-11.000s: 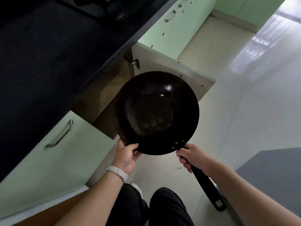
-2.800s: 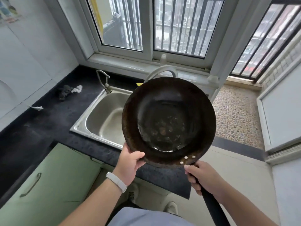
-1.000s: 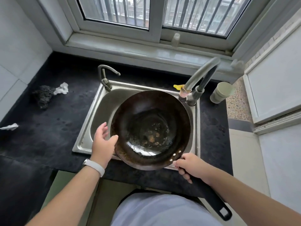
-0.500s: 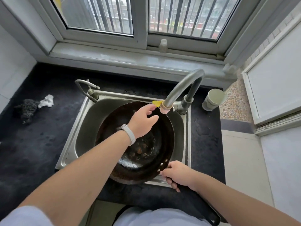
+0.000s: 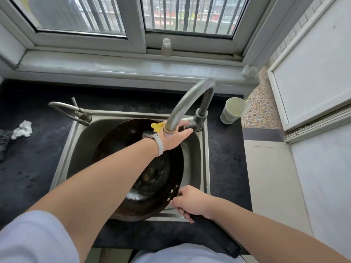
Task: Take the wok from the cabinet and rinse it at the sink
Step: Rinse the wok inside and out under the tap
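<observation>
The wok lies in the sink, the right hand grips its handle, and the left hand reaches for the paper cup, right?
Not the cup. In the head view the left hand reaches toward the tap; the paper cup stands untouched. The rest holds.

Your right hand [image 5: 191,203] grips the long black handle [image 5: 218,236] of the dark round metal wok [image 5: 163,173], which sits tilted in the stainless steel sink [image 5: 206,168]. Your left hand [image 5: 174,138] reaches across the wok, fingers stretched out at the base of the curved grey metal faucet [image 5: 190,97]. A pale paper cup [image 5: 234,110] stands on the black countertop [image 5: 226,158] beside the faucet.
</observation>
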Demonstrator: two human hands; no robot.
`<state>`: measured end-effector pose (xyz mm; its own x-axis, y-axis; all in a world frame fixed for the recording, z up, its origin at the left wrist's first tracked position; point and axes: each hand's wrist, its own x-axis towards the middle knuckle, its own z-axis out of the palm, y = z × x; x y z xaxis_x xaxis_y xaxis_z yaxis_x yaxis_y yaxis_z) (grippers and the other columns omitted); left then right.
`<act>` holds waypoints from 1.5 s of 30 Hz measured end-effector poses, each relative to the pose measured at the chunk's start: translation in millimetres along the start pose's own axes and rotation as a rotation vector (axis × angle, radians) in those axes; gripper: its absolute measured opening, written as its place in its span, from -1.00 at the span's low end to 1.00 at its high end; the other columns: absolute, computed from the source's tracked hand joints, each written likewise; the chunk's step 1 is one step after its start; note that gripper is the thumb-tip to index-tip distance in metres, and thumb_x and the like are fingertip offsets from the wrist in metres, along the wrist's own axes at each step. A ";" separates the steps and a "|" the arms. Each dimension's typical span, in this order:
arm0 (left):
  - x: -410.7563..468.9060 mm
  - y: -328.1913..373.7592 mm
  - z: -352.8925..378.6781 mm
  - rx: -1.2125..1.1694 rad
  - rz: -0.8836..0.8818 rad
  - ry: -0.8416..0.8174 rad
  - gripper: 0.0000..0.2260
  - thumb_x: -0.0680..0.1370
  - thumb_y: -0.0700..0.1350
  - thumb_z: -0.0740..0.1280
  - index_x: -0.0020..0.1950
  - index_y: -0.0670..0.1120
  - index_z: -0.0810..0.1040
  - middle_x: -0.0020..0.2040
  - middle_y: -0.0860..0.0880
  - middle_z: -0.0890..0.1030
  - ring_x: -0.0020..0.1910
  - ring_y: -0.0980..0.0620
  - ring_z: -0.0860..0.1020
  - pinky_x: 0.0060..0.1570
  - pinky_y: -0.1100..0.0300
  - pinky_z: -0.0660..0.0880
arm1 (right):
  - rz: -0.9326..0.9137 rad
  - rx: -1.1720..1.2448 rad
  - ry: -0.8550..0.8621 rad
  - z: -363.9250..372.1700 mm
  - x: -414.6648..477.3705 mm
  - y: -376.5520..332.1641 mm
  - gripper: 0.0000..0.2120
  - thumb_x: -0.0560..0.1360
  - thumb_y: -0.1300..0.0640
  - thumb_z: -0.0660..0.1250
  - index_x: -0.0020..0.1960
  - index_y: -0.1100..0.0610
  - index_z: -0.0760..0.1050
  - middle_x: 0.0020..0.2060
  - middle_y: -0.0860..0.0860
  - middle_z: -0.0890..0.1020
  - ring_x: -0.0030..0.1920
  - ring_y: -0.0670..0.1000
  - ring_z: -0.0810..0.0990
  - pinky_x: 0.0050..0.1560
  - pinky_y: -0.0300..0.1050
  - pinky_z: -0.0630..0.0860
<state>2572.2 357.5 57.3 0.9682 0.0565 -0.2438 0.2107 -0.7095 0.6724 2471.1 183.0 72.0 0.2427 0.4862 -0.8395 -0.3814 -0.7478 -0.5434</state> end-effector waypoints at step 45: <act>30.9 -45.2 1.8 0.153 0.129 0.018 -0.77 0.49 0.30 0.16 0.08 0.33 0.49 -0.16 0.04 0.58 -0.24 0.03 0.56 -0.20 -0.02 0.63 | -0.002 0.077 0.015 -8.7 -2.9 6.3 -0.94 0.56 0.21 0.26 -0.06 0.20 0.43 -0.44 0.03 0.46 -0.52 -0.02 0.38 -0.53 -0.21 0.39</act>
<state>2592.3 390.0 18.1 0.9884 -0.0303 -0.1491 0.0631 -0.8103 0.5826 2475.8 172.9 71.0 0.2565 0.4800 -0.8389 -0.4482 -0.7099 -0.5433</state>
